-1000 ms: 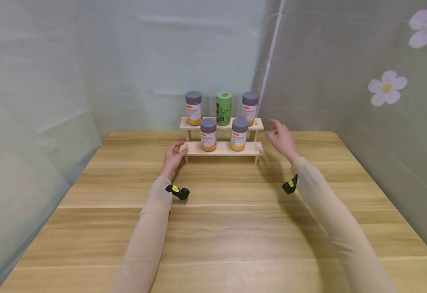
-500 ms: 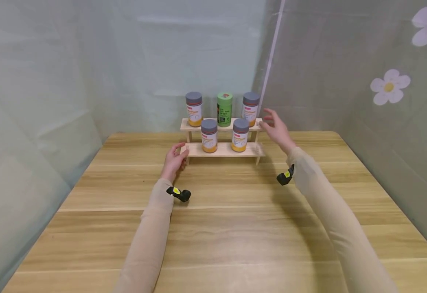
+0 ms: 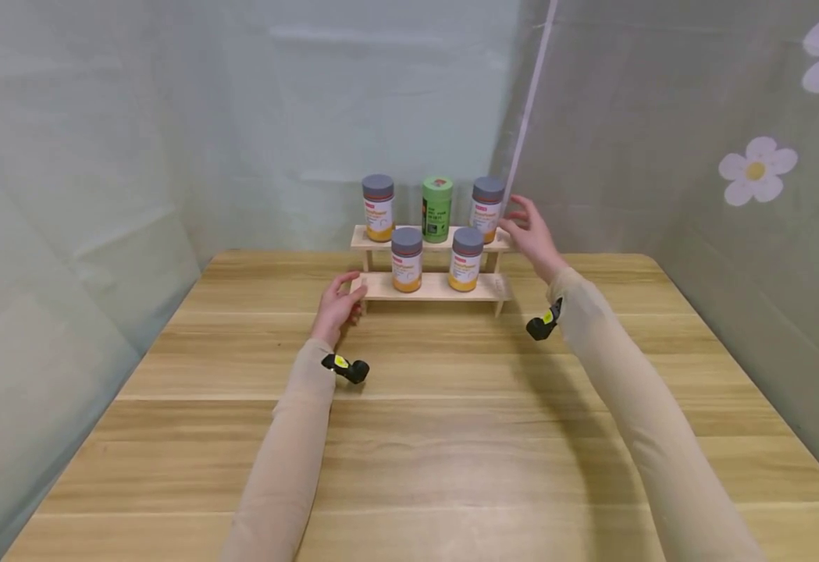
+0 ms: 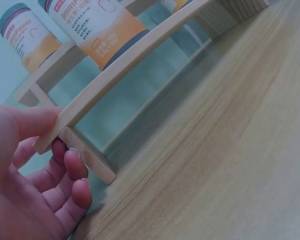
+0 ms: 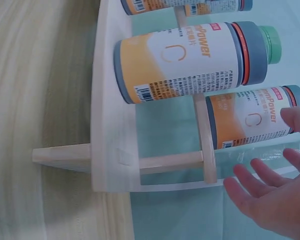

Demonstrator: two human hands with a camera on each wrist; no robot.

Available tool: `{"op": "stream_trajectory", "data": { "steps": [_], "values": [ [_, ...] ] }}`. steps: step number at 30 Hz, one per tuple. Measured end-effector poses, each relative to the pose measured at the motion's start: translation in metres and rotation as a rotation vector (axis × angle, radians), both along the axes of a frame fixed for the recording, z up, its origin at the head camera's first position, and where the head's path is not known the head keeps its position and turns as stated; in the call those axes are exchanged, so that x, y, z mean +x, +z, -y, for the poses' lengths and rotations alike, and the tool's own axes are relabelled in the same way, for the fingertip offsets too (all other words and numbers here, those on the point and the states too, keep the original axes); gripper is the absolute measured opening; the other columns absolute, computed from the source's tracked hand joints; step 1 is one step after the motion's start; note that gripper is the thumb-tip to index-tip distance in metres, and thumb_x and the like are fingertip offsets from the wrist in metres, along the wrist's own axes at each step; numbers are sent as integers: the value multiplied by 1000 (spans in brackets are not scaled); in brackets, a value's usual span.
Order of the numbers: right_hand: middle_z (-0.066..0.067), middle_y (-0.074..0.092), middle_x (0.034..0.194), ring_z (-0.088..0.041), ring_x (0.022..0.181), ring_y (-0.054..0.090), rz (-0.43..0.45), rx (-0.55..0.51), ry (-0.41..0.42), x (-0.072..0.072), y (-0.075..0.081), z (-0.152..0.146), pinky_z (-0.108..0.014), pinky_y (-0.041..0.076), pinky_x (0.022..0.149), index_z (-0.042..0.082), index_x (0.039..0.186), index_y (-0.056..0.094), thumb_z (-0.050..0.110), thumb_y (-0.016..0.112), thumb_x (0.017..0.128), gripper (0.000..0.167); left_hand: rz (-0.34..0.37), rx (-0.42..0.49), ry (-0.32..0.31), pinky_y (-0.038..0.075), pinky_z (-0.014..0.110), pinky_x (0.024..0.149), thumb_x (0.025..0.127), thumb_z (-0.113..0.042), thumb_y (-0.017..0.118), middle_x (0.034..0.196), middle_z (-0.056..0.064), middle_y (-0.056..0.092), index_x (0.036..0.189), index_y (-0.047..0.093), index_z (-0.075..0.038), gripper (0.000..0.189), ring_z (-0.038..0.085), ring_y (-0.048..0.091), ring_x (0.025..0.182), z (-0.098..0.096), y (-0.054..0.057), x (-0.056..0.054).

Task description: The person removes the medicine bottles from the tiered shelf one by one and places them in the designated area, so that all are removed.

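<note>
My left hand [image 3: 335, 308] grips the left end of the lower step of a two-tier wooden display rack [image 3: 436, 286]. In the left wrist view its thumb lies on the board [image 4: 130, 67], with fingers curled underneath beside the leg. My right hand [image 3: 534, 240] is spread at the right side of the upper-right supplement bottle [image 3: 485, 215], grey-capped with a white and orange label. The right wrist view puts the thumb in front of that bottle [image 5: 252, 117] near its cap, the other fingers apart and loosely bent. A green canister [image 3: 437, 211] stands mid-upper step, another grey-capped bottle [image 3: 379, 217] left of it.
Two more grey-capped bottles, a left one [image 3: 407, 265] and a right one [image 3: 464, 265], stand upright on the lower step. The rack sits near the back edge of a wooden table [image 3: 409, 437]. Pale cloth [image 3: 381, 94] hangs close behind.
My right hand has moved up and left from beside the rack to the upper-right bottle. The left hand keeps its grip on the lower step; the view has shifted slightly.
</note>
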State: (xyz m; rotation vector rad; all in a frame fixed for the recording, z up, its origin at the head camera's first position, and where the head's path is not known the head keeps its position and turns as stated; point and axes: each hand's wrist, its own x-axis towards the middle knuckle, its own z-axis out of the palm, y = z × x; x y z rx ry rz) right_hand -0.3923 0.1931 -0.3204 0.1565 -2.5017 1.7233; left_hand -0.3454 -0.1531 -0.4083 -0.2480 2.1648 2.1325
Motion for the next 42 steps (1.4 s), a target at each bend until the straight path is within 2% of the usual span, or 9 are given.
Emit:
{"op": "stream_trajectory", "data": {
  "steps": [2, 8, 12, 16, 21, 24, 34, 42],
  "values": [
    [-18, 36, 151, -35, 139, 38, -7, -7, 3, -2, 2, 1, -50, 37, 111, 24, 153, 22, 33, 59, 96, 68, 2, -2, -1, 42, 21, 47, 95, -16, 61, 70, 2, 54, 141, 45, -13, 49, 10, 50, 53, 0, -1, 0],
    [-16, 33, 154, -36, 140, 37, -40, -36, 30, -10, 9, 9, -49, 33, 115, 26, 153, 22, 31, 61, 95, 71, -15, -13, 17, 42, 19, 47, 94, -24, 64, 68, -1, 55, 138, 48, -20, 47, 7, 50, 53, 4, -21, -12],
    [-16, 28, 155, -35, 141, 34, -18, -60, 34, -11, 10, 14, -50, 32, 115, 27, 153, 17, 30, 61, 95, 74, -19, -15, 11, 41, 18, 47, 94, -25, 64, 69, -2, 54, 139, 48, -20, 48, 7, 50, 53, 3, -24, -14],
    [-17, 25, 156, -35, 142, 33, 16, -68, 35, -13, 9, 20, -51, 33, 114, 27, 154, 13, 32, 63, 94, 78, 2, 4, -3, 42, 20, 48, 94, -23, 63, 70, -1, 55, 140, 46, -20, 49, 8, 51, 54, 3, -21, -11],
    [-15, 25, 157, -33, 143, 33, 23, -91, 31, -15, 10, 25, -51, 33, 114, 29, 153, 13, 34, 65, 92, 80, 10, 10, -18, 44, 23, 49, 95, -18, 62, 72, 2, 56, 143, 44, -15, 51, 11, 51, 56, 3, -7, 0],
    [-15, 26, 156, -33, 142, 34, 19, -115, 30, -16, 11, 27, -51, 34, 113, 29, 153, 14, 33, 65, 92, 80, 0, 10, -22, 44, 23, 49, 95, -17, 61, 71, 2, 56, 143, 43, -14, 51, 12, 52, 56, 3, -3, 2],
    [-17, 33, 152, -32, 137, 40, 5, -159, 26, -17, 17, 31, -51, 37, 110, 24, 152, 17, 27, 62, 94, 73, -29, -9, -17, 42, 19, 47, 94, -25, 64, 70, -2, 56, 139, 47, -19, 48, 7, 51, 54, 5, -27, -15],
    [-15, 35, 150, -29, 138, 38, 18, -168, 16, -21, 22, 34, -48, 37, 112, 22, 150, 20, 25, 63, 94, 70, -26, 9, -27, 41, 19, 47, 94, -25, 64, 69, -2, 56, 139, 46, -20, 49, 7, 51, 54, 6, -24, -14]
  ]
}}
